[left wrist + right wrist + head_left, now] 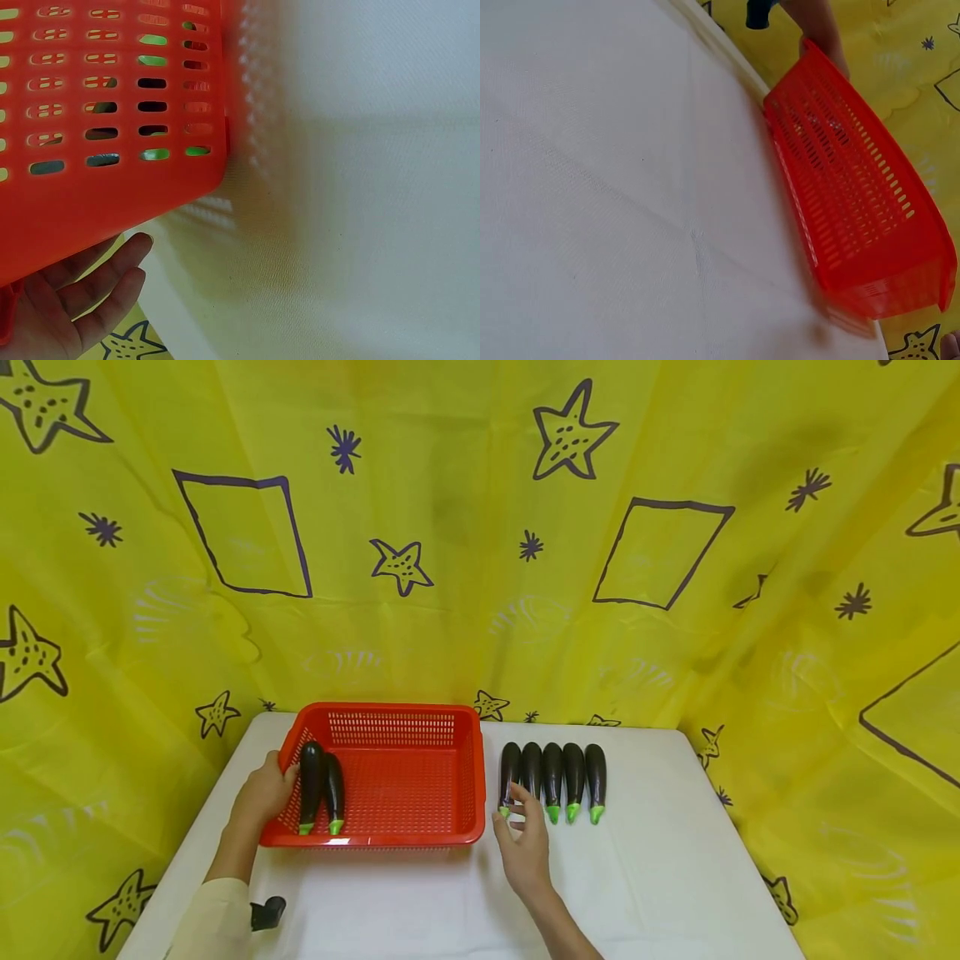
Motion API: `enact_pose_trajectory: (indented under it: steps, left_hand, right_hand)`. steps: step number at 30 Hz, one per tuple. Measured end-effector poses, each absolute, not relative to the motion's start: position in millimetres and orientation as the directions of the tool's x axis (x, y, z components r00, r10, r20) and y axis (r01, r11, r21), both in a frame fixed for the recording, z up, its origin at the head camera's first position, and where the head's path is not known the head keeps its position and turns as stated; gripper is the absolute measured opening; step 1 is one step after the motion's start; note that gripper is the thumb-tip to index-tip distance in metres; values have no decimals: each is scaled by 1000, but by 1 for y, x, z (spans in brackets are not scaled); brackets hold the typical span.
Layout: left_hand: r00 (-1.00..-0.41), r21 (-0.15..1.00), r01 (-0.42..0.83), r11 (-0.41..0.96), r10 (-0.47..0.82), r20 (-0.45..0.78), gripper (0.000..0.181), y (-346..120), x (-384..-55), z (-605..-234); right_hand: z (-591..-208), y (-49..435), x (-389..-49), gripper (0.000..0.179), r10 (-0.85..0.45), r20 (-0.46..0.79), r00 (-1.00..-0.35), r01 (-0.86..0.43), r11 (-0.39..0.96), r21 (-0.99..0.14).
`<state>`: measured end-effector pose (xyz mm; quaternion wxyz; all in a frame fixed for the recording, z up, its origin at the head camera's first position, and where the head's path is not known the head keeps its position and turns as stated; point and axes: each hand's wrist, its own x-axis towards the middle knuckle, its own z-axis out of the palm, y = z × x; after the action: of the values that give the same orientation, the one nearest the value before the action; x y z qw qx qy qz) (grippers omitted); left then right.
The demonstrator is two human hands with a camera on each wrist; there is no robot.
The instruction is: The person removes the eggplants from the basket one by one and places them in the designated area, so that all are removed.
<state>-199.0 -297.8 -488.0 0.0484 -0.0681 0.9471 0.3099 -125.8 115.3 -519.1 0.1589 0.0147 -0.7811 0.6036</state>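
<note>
My left hand grips the left rim of a red plastic basket; in the left wrist view, fingers spread beneath the rim on the outside, while the thumb is hidden. Two dark eggplants with green stem ends, a larger one and a smaller one, lie inside along the left wall. To the basket's right, my right hand is at the stem end of the leftmost eggplant in a row. Its thumb and fingers are apart around that end. Only a sliver of this hand shows in the right wrist view.
More eggplants lie side by side in the row, stem ends toward me. A white cloth covers the table. Yellow patterned curtains enclose its back and sides. A black device is at my left wrist.
</note>
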Motion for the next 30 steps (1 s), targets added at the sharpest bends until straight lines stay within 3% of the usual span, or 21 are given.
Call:
enact_pose_trajectory:
  steps: [16, 30]
  left_hand:
    - [-985, 580, -166, 798, -106, -137, 41, -297, -199, -488]
    - [-986, 584, -161, 795, -100, -136, 42, -297, -197, -487]
  right_hand:
    - [-506, 87, -133, 46, 91, 366, -926, -338, 231, -912]
    - [-495, 67, -136, 46, -7, 352, -936, -345, 223, -912]
